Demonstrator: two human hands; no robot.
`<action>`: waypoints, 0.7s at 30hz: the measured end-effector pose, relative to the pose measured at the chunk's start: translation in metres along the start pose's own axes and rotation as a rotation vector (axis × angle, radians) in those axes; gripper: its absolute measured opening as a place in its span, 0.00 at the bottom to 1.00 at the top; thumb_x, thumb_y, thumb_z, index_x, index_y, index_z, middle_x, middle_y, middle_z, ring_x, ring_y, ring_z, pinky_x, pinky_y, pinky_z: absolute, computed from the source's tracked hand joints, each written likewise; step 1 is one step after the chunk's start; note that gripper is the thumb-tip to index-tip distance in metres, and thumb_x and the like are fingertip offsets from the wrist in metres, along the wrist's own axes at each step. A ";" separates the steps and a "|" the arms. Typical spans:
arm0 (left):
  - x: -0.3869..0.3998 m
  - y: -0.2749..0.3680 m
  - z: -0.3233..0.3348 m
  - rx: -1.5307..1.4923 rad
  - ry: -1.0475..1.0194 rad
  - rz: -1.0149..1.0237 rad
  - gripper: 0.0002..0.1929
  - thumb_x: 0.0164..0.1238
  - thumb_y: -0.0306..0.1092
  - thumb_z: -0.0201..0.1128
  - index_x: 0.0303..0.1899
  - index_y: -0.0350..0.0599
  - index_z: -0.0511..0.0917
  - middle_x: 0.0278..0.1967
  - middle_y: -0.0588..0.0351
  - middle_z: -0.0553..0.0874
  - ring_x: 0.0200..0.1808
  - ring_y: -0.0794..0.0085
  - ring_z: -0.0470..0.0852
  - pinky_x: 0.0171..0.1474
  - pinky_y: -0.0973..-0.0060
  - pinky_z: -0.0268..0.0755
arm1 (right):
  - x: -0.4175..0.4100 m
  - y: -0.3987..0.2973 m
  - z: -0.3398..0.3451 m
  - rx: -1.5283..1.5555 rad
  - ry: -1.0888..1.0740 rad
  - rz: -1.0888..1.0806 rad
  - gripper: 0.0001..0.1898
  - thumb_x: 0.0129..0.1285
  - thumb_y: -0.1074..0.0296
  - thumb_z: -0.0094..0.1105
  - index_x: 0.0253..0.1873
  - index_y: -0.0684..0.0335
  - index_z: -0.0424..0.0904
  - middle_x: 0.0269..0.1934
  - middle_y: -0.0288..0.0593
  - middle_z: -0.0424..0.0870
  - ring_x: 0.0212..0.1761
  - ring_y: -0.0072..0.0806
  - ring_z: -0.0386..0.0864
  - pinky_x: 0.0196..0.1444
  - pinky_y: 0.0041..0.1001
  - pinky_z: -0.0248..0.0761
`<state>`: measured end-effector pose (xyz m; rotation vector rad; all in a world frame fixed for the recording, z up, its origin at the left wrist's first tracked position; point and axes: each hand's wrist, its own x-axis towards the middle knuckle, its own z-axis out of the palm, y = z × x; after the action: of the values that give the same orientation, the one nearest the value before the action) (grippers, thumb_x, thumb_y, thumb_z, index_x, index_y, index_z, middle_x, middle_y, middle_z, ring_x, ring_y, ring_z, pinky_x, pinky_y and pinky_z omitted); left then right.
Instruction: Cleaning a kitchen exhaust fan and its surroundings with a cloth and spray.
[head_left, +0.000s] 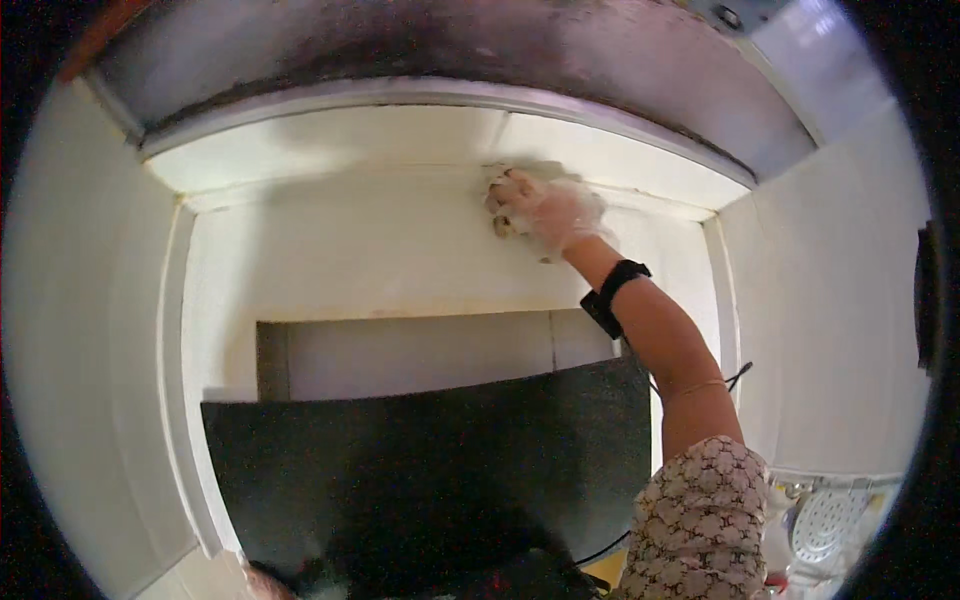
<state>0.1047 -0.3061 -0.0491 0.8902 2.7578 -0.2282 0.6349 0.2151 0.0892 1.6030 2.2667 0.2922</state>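
My right hand (546, 208) wears a thin, clear plastic glove. It rests with fingers curled on a white surface (375, 240), close to the seam where this meets a pale ledge (390, 131). Whether a cloth lies under or inside the fingers is too blurred to tell. A black band with a small dark block (604, 311) circles the right wrist. Low at the left edge of a dark flat panel (420, 457), a pinkish shape shows that may be part of my left hand (268, 583); its fingers cannot be made out.
A rectangular opening (420, 360) in the white surface is partly covered by the dark panel. Pale walls (97, 315) (832, 315) flank both sides. A stained, greyish strip (450, 45) runs beyond the ledge. At lower right are a perforated skimmer (829, 525) and a thin black cable (739, 375).
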 end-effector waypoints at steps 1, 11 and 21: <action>-0.002 0.009 -0.003 -0.018 0.006 0.000 0.21 0.71 0.41 0.34 0.53 0.34 0.67 0.38 0.39 0.80 0.40 0.48 0.79 0.43 0.58 0.71 | -0.001 0.004 0.006 0.046 -0.002 0.037 0.22 0.58 0.61 0.48 0.60 0.40 0.64 0.63 0.31 0.65 0.42 0.33 0.80 0.35 0.32 0.74; -0.012 0.060 -0.005 -0.038 0.021 0.022 0.20 0.71 0.41 0.35 0.51 0.34 0.68 0.38 0.39 0.80 0.40 0.49 0.79 0.42 0.58 0.71 | -0.054 0.081 0.021 0.057 -0.014 0.036 0.27 0.53 0.68 0.52 0.60 0.41 0.64 0.65 0.35 0.63 0.39 0.38 0.80 0.34 0.34 0.73; -0.014 0.072 -0.007 -0.018 0.021 0.007 0.20 0.71 0.41 0.36 0.49 0.34 0.69 0.37 0.39 0.79 0.39 0.49 0.78 0.42 0.58 0.71 | -0.088 0.132 0.057 0.019 0.247 0.064 0.29 0.50 0.74 0.51 0.60 0.42 0.64 0.67 0.35 0.58 0.48 0.43 0.77 0.42 0.37 0.73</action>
<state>0.1568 -0.2541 -0.0437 0.9024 2.7705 -0.1931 0.7983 0.1755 0.0994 1.7350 2.4055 0.5124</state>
